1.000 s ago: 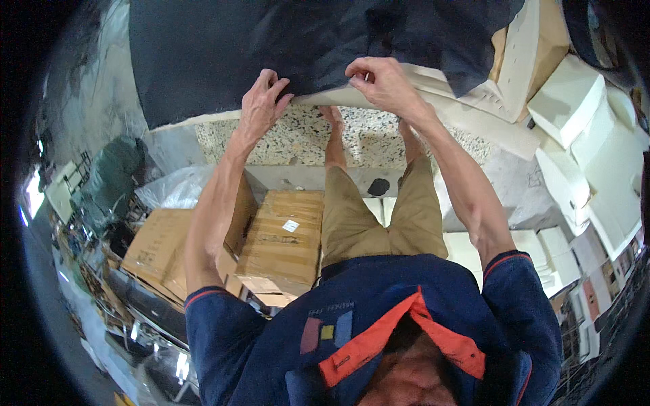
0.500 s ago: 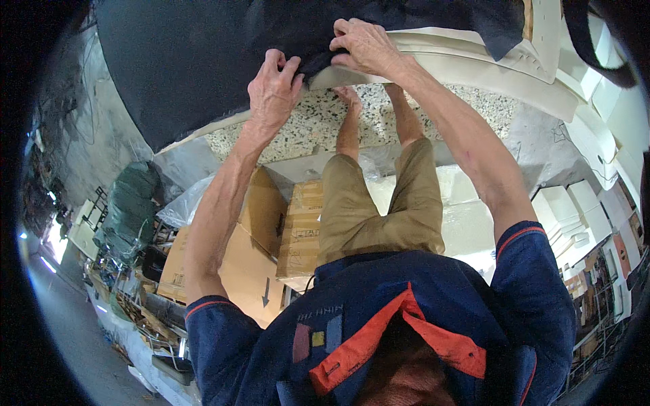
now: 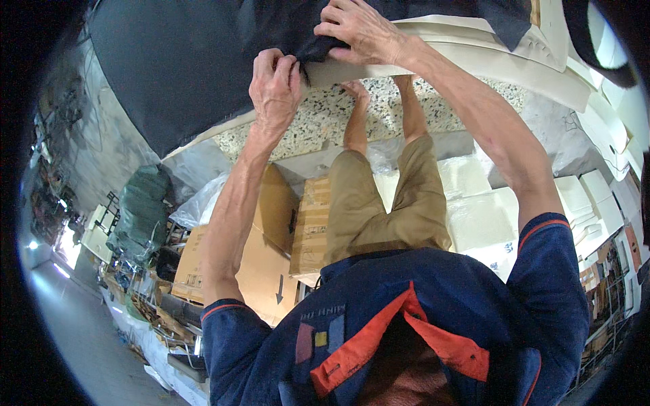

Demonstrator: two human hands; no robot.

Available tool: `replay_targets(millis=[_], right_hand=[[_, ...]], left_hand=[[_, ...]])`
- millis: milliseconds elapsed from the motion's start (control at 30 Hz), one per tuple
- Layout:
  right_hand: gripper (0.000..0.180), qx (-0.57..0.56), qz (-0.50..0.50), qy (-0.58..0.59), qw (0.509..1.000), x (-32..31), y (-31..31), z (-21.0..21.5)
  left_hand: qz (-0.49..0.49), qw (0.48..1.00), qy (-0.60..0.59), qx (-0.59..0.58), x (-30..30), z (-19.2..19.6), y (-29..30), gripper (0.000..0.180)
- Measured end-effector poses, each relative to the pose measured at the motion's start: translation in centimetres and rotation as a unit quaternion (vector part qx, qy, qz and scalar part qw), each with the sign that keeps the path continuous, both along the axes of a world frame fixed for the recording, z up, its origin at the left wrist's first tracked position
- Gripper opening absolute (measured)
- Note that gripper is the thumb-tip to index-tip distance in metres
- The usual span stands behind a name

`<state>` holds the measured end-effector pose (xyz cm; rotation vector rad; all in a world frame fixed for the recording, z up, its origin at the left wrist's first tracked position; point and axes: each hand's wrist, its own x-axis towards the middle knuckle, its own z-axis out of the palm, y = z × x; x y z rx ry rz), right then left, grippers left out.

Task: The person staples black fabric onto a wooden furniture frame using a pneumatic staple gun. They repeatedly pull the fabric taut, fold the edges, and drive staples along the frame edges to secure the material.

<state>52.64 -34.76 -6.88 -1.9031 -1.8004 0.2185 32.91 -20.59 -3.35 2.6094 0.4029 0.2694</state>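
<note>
A large sheet of black fabric [image 3: 183, 68] lies over a cream foam cushion [image 3: 474, 47] at the top of the view. My left hand [image 3: 274, 84] pinches the fabric's edge where it meets the cushion. My right hand [image 3: 359, 30] grips the same edge a little farther right and higher, fingers curled over the fabric. Both forearms reach up from my dark blue shirt with its orange collar. My legs in tan shorts stand on a speckled floor [image 3: 325, 118] below the cushion.
Brown cardboard boxes [image 3: 271, 257] sit at my left side. White foam blocks [image 3: 582, 196] are stacked at the right. Clear plastic bags [image 3: 203, 203], a green bundle [image 3: 139, 210] and cluttered shelves fill the left.
Both hands have shifted up and right along the fabric's edge, and the view has swung so the fabric and cushion sit higher.
</note>
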Motion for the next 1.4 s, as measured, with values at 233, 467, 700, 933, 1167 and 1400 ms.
replay_targets(millis=[233, 467, 700, 933, 1167, 1400], right_hand=[[0.04, 0.012, 0.047, 0.073, 0.996, -2.7, 0.7, -1.4], [0.018, 0.023, 0.011, 0.12, 0.992, -3.8, 1.4, -1.5], [0.024, 0.065, 0.039, 0.026, 0.997, -2.9, 3.0, -2.1], [0.027, -0.047, 0.072, 0.118, 0.989, 3.5, 0.2, -1.7], [0.04, -0.03, 0.073, 0.146, 0.986, 1.6, -0.5, -2.4], [0.015, 0.04, 0.018, -0.006, 0.999, -1.8, 0.4, -3.5]], left_hand=[[0.017, 1.0, -0.012, 0.004, -0.5, -0.4, -0.4, 0.017], [0.021, 1.0, -0.021, 0.005, -0.1, -0.2, -0.5, 0.02], [0.051, 0.998, 0.008, -0.037, -0.3, 0.9, -0.6, 0.023], [0.035, 0.999, 0.024, 0.022, 0.0, 0.0, -0.6, 0.023], [0.057, 0.998, 0.023, 0.035, 0.5, -0.1, -1.3, 0.026], [0.044, 0.994, 0.029, 0.099, 1.1, -0.4, -1.7, 0.028]])
